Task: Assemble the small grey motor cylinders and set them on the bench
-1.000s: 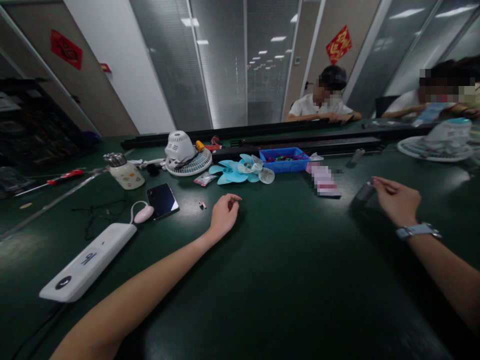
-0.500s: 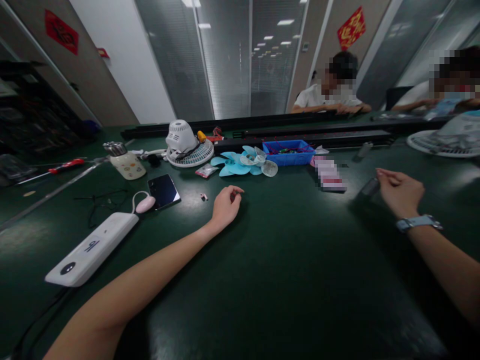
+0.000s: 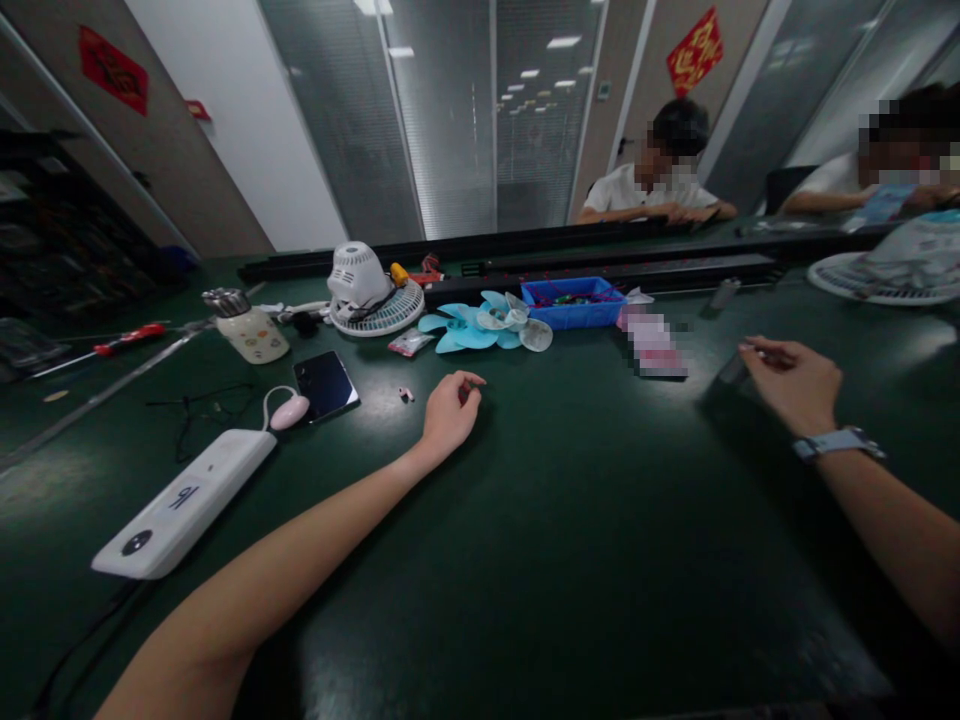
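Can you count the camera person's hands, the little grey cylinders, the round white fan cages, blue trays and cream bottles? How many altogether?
Left hand, right hand: 2
Grey cylinders: 2
White fan cages: 2
Blue tray: 1
Cream bottle: 1
Total: 8

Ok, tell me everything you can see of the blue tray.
The blue tray is a shallow, rectangular, open-topped box that looks like plastic. It sits upright on the green table, holding tangled reddish and dark wires with some green among them. Light-blue fan blades lie to its left, a pinkish packet by its near right corner; whether either touches it is unclear.
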`<state>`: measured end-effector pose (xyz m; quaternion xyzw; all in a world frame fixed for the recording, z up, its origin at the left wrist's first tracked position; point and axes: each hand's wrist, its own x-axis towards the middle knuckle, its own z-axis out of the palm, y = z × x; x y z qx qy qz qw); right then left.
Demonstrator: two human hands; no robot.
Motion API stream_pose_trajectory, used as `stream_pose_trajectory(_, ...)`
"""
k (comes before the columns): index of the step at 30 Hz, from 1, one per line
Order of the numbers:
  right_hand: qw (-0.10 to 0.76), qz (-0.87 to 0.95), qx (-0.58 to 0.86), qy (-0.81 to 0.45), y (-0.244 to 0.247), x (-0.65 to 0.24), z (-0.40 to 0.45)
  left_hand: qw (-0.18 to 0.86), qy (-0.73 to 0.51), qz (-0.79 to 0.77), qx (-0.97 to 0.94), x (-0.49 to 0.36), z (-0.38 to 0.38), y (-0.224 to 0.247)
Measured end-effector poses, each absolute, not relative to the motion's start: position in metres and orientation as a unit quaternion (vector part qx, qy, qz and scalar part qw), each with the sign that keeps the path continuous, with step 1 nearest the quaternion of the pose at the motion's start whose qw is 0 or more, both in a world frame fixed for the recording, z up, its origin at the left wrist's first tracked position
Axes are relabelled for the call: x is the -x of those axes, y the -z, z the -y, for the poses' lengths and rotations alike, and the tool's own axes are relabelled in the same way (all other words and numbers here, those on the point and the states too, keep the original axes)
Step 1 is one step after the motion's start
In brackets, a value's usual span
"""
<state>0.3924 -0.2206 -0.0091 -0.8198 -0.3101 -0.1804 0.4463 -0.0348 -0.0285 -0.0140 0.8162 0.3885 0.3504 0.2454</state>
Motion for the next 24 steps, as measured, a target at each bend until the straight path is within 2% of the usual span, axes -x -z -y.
stream_pose_trajectory(5,0.456,0.308,0.822,0.147,0.005,-0.385,0.223,0.244,-0.359,-0.381,-0.816,0.036,0.027,0.015)
stream_pose_trajectory(9,0.473,0.368,0.786,0.149,-0.012,-0.343,0.211,0.241,-0.379,-0.355,-0.82,0.034,0.035,0.009)
stream_pose_trajectory(16,0.492,0.631,0.595,-0.073,-0.019,-0.19,0.152,0.228,-0.39,-0.257,-0.855,0.031,0.063,-0.004)
stream_pose_trajectory(20,0.504,0.664,0.534,-0.143,-0.012,-0.143,0.139,0.218,-0.404,-0.253,-0.852,0.033,0.062,-0.002)
stream_pose_trajectory(24,0.5,0.667,0.522,-0.178,-0.007,-0.135,0.143,0.223,-0.405,-0.252,-0.85,0.032,0.058,-0.002)
